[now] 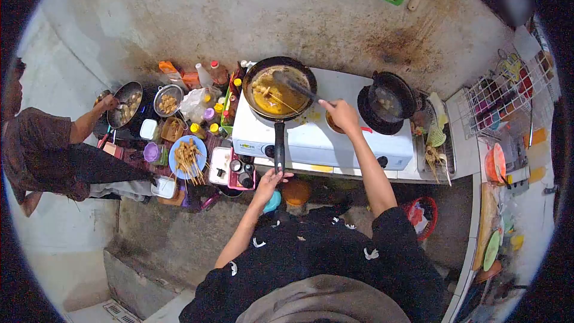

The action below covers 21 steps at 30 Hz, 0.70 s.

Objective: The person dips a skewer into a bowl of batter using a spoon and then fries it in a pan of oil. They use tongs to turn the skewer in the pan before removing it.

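Note:
A dark frying pan [267,108] with yellow-brown liquid and food pieces sits on the left burner of the white stove [335,154]. My left hand [271,183] is closed around the end of its black handle. In my right hand [341,116] is a dark spatula [304,89], its blade dipped in the pan over the food. A thin skewer lies in the liquid near the pan's right side. To the right, a dark wok [408,94] with a few pieces in it stands on the other burner.
At the left, another person [45,137] stirs a smaller pan [136,113]. Between us are a blue plate of skewers [174,163], a strainer with food [168,109], bottles and a pink tray [248,189]. Right of the stove hangs a white wire rack [478,110]; a red basket [431,215] is below.

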Tool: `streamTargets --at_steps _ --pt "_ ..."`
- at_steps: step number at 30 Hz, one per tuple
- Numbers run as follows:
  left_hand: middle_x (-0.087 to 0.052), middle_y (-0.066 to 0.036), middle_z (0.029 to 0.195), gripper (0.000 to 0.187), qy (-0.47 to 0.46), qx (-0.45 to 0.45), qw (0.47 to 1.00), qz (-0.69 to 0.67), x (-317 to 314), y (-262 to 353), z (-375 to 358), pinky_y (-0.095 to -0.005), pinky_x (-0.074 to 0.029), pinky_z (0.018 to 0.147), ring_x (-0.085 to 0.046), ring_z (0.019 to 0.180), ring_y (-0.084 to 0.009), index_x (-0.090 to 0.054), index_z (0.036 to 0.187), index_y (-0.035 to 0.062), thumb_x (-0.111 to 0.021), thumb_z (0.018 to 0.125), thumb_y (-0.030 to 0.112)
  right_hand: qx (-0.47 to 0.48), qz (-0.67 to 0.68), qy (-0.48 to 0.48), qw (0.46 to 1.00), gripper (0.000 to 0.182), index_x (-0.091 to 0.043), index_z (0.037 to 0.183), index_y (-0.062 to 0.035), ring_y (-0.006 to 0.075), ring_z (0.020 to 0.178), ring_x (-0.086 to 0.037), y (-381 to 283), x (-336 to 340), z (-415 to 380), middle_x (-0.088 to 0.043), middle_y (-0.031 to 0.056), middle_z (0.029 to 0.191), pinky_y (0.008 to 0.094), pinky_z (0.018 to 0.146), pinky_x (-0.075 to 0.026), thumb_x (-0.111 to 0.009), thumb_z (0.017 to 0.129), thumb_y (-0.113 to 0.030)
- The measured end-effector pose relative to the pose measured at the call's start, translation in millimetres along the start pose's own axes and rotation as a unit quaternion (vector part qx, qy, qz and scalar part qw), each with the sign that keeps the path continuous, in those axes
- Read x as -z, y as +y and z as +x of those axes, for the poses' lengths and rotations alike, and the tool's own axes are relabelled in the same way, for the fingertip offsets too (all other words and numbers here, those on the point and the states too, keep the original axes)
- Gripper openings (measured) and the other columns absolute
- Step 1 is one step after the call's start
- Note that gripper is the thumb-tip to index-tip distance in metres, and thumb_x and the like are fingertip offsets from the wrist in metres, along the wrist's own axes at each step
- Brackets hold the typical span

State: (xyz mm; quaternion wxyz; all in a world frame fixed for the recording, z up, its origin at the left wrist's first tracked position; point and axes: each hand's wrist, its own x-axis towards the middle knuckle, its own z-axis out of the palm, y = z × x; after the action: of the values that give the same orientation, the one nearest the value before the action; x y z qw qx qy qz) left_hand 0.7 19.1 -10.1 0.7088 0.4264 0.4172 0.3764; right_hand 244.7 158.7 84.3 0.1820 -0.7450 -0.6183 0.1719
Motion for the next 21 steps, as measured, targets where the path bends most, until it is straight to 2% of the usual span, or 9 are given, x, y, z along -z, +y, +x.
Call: streamTargets --at_steps 1,3,7,10,13,16,18,19,21 --pt "-0.058 -0.012 0.095 0.022 0.0 0.002 1.0 0.007 0 0 0 -0.0265 -0.037 0.078 -0.05 0.079 -0.0126 -0.045 0.096 0.0032 -0.042 0.085 0.022 -0.002 0.001 0.001 1.0 0.055 -0.063 0.076 -0.0027 0.0351 0.069 -0.057 1 -3 1 -0.057 0.0225 0.069 0.0405 0.065 -0.043 -0.044 0.074 -0.054" --pt "-0.058 -0.011 0.095 0.021 0.001 0.002 1.0 0.013 -1 3 1 -0.0263 -0.037 0.078 -0.05 0.078 -0.0123 -0.044 0.096 0.0035 -0.042 0.086 0.022 0.001 0.097 -0.036 0.995 0.054 -0.063 0.079 -0.002 0.0359 0.073 -0.056 -3 -5 3 -0.057 0.0241 0.072 0.0408 0.069 -0.042 -0.044 0.075 -0.052" --pt "-0.058 -0.012 0.095 0.022 0.001 -0.011 1.0 0.009 0 0 0 -0.0264 -0.037 0.077 -0.049 0.078 -0.0127 -0.044 0.096 0.0029 -0.042 0.086 0.022 -0.008 0.076 -0.007 0.997 0.054 -0.062 0.082 -0.0018 0.0367 0.076 -0.056 -12 -1 0 -0.056 0.0255 0.075 0.04 0.072 -0.042 -0.044 0.076 -0.052" --pt "-0.058 -0.012 0.094 0.023 -0.001 -0.012 1.0 0.015 0 -1 1 -0.0268 -0.037 0.077 -0.05 0.078 -0.013 -0.044 0.096 0.0021 -0.042 0.085 0.022 0.011 0.065 -0.056 0.996 0.053 -0.062 0.084 -0.0017 0.0369 0.076 -0.055 -12 -1 3 -0.057 0.025 0.077 0.0401 0.072 -0.041 -0.044 0.076 -0.051" --pt "-0.058 -0.01 0.095 0.022 -0.001 -0.01 1.0 0.011 1 -1 2 -0.0268 -0.037 0.077 -0.049 0.079 -0.0124 -0.045 0.096 0.0033 -0.042 0.085 0.023 0.002 0.138 -0.043 0.99 0.058 -0.06 0.081 0.0032 0.037 0.07 -0.055 -10 -6 7 -0.055 0.0256 0.067 0.0389 0.067 -0.041 -0.043 0.076 -0.052" --pt "-0.057 -0.008 0.095 0.021 -0.006 -0.006 1.0 0.016 4 -3 2 -0.0262 -0.038 0.077 -0.049 0.08 -0.0115 -0.046 0.096 0.0049 -0.042 0.085 0.023 0.027 0.077 -0.02 0.996 0.059 -0.059 0.079 0.0035 0.0366 0.071 -0.055 -10 -8 8 -0.055 0.0253 0.068 0.0384 0.067 -0.041 -0.042 0.076 -0.053" --pt "-0.057 -0.008 0.095 0.021 -0.007 -0.003 1.0 0.014 3 -3 5 -0.0259 -0.038 0.077 -0.049 0.079 -0.0114 -0.046 0.096 0.0049 -0.043 0.085 0.023 -0.016 0.118 -0.086 0.989 0.06 -0.062 0.08 0.0005 0.0369 0.076 -0.055 -12 -8 10 -0.056 0.0252 0.074 0.0396 0.072 -0.041 -0.04 0.076 -0.055" --pt "-0.058 -0.01 0.094 0.021 -0.007 -0.006 1.0 0.014 2 -2 4 -0.0264 -0.038 0.077 -0.05 0.079 -0.0124 -0.045 0.095 0.0036 -0.043 0.085 0.022 -0.016 0.117 -0.085 0.989 0.06 -0.062 0.08 0.0005 0.0369 0.076 -0.055 -12 -8 11 -0.056 0.0252 0.074 0.0396 0.072 -0.041 -0.04 0.076 -0.055" --pt "-0.058 -0.012 0.093 0.022 -0.003 -0.008 1.0 0.014 2 -1 2 -0.0268 -0.038 0.077 -0.05 0.079 -0.0134 -0.044 0.095 0.0022 -0.043 0.085 0.022 -0.01 0.077 -0.016 0.997 0.061 -0.061 0.076 0.0023 0.0372 0.075 -0.056 -15 -9 11 -0.056 0.0248 0.071 0.0399 0.07 -0.041 -0.041 0.075 -0.055"
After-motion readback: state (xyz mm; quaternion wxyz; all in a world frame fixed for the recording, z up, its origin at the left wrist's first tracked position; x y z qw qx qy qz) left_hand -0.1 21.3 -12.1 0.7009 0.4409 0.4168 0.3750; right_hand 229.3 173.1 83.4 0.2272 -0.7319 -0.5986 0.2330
